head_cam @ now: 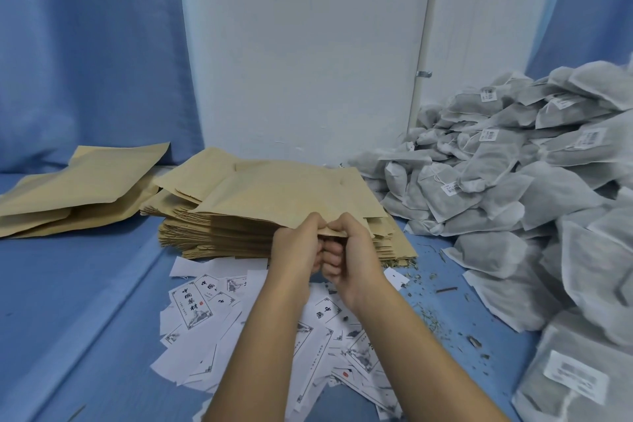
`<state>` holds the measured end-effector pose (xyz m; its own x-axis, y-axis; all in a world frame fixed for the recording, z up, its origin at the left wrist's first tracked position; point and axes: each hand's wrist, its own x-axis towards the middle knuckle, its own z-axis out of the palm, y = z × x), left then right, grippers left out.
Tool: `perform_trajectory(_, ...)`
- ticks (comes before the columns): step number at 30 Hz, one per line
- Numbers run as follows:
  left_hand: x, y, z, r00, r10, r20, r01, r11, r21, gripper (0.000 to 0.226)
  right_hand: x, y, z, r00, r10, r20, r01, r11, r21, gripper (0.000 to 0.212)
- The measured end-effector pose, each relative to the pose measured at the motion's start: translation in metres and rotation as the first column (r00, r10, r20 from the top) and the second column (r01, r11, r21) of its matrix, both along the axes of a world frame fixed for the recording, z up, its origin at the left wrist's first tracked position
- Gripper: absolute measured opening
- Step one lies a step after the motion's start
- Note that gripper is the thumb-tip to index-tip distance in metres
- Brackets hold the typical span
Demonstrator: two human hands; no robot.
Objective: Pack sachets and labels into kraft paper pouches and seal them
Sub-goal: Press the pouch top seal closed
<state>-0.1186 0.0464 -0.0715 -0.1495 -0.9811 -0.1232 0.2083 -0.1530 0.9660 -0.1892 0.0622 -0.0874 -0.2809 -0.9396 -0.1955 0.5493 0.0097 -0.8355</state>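
— What's the surface like?
— A worktop (85, 284) under blue cloth, with a white wall (301, 44) behind it and blue curtains (85, 44) on both sides. Dried plant crumbs (428, 284) are scattered toward its right edge.
— And what's on it?
— Grey sachets (513, 181) piled along the right edge, white printed labels (205, 312) strewn at the near middle, and a stack of brown pouches (205, 233) in the centre. A few more loose pouches (78, 185) lie by the left edge.
— Where's the top pouch (291, 195)?
— Flat on the stack, its near edge facing the person and slightly lifted. Its long axis looks to run left to right.
— The hands?
— The left hand (301, 247) and right hand (352, 250), knuckles together, both pinch that near edge, fingers curled.
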Motion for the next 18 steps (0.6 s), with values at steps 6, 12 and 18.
perform_trajectory(6,0.0028,-0.0038,-0.0018,1.000,0.031,0.001,-0.031,0.999,0.015,0.023,-0.0022,-0.0018,-0.0042,0.994,-0.100,0.034,0.099,0.995,0.010,0.018)
perform_trajectory(12,0.0014,-0.0006,-0.0025,0.999,-0.033,0.004,0.033,0.999,0.024,0.033,-0.0013,0.0006,-0.0032,1.000,-0.002,-0.029,0.002,1.000,-0.007,0.032)
perform_trajectory(18,0.0053,-0.0055,-0.0048,1.000,0.004,0.015,-0.005,0.999,0.045,0.023,-0.0019,-0.0018,-0.0060,0.998,-0.056,-0.043,0.055,0.998,-0.015,0.024)
